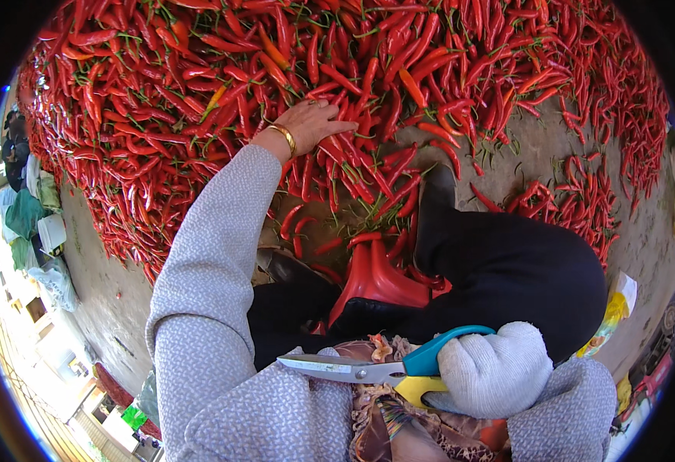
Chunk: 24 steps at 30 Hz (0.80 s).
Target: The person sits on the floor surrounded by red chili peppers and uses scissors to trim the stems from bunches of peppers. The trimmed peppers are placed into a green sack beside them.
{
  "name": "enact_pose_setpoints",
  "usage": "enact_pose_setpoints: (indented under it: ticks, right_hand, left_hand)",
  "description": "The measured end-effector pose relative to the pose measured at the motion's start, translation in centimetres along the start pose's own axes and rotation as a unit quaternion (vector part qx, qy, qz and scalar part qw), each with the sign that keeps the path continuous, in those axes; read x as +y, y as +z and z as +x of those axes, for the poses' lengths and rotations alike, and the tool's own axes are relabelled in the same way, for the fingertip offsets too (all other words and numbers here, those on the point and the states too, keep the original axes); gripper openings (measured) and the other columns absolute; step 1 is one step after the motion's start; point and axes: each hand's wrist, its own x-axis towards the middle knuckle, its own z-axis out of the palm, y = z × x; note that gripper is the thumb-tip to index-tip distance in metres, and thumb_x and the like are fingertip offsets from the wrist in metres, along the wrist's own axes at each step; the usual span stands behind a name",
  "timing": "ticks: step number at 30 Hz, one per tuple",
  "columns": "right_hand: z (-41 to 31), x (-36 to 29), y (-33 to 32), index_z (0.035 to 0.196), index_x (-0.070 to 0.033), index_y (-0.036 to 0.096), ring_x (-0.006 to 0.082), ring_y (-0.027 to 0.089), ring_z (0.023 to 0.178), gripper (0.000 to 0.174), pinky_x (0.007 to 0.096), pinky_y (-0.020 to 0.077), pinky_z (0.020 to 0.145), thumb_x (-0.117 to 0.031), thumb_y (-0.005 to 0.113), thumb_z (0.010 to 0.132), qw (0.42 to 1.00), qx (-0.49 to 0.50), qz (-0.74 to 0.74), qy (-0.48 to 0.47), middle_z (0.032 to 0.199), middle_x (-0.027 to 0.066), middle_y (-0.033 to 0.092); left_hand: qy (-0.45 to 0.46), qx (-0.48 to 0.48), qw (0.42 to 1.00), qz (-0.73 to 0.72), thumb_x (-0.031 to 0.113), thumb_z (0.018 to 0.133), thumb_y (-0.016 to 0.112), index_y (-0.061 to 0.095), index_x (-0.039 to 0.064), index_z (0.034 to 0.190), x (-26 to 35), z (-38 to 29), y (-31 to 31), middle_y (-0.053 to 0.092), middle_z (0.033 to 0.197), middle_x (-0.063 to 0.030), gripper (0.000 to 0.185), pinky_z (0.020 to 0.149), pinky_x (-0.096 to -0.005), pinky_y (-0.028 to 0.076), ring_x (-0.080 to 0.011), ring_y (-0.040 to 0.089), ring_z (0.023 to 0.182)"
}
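My bare left hand (313, 126), with a gold bracelet at the wrist, rests on a large heap of red chili peppers (158, 115). Its fingers are spread over the peppers; whether they grip any cannot be told. Close to my lap, my right hand (496, 369) wears a whitish knit glove and holds scissors (366, 371) with teal and yellow handles. The blades point left and look closed. Between my legs is a red plastic stool (372, 277), with loose peppers and green stems beside it.
A smaller pile of red chilies (574, 202) lies on the concrete floor (95, 237), beyond my bent knee. Bags and a white bucket (52, 232) stand at the far left. A yellow and white plastic package (611, 315) lies beside the knee at the right.
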Motion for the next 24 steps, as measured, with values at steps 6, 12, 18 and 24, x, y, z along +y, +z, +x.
enact_pose_setpoints:
  ticks: [6,12,18,24]
  right_hand:
    - [-0.1,0.5,0.1,0.086,-0.009,0.064,0.0172,0.058,0.049,0.048,0.035,0.0364,0.044,-0.051,0.079,0.067,0.999,-0.034,-0.01,0.004,0.068,0.0027,0.059]
    - [-0.1,0.3,0.0,0.09,-0.009,0.066,0.0197,0.06,0.053,0.052,0.0351,0.0403,0.048,-0.054,0.079,0.067,0.998,-0.059,-0.005,0.015,0.072,0.0035,0.063]
    - [-0.5,0.6,-0.2,0.092,-0.009,0.065,0.0195,0.06,0.053,0.054,0.0358,0.04,0.048,-0.053,0.082,0.065,0.998,-0.057,0.011,0.018,0.072,0.0031,0.062]
    - [0.1,-0.1,-0.8,0.085,-0.011,0.066,0.0242,0.057,0.051,0.045,0.0384,0.0386,0.05,-0.042,0.085,0.06,0.996,-0.043,0.045,0.069,0.068,0.0024,0.06]
  left_hand:
    - [0.034,-0.003,0.998,0.047,0.001,0.084,0.06,0.059,0.021,0.123,0.6,2.1,-0.3,0.045,0.14,-0.0077,0.044,0.114,-0.0396,0.034,-0.026,0.041,0.136]
    - [0.156,0.083,0.983,0.042,0.006,0.083,0.062,0.06,0.011,0.109,-0.9,3.0,1.2,0.052,0.138,-0.0131,0.027,0.12,-0.0438,0.028,-0.0286,0.04,0.139]
    - [0.141,0.144,0.979,0.026,0.009,0.083,0.06,0.056,0.008,0.097,-0.8,1.3,2.8,0.064,0.089,-0.0113,0.015,0.104,-0.0452,0.047,-0.0316,0.064,0.101]
    - [0.023,0.252,0.963,-0.088,0.01,0.075,0.071,0.059,0.007,0.113,1.1,-0.6,0.9,0.066,0.102,-0.0119,0.039,0.086,-0.04,0.055,-0.0318,0.066,0.1]
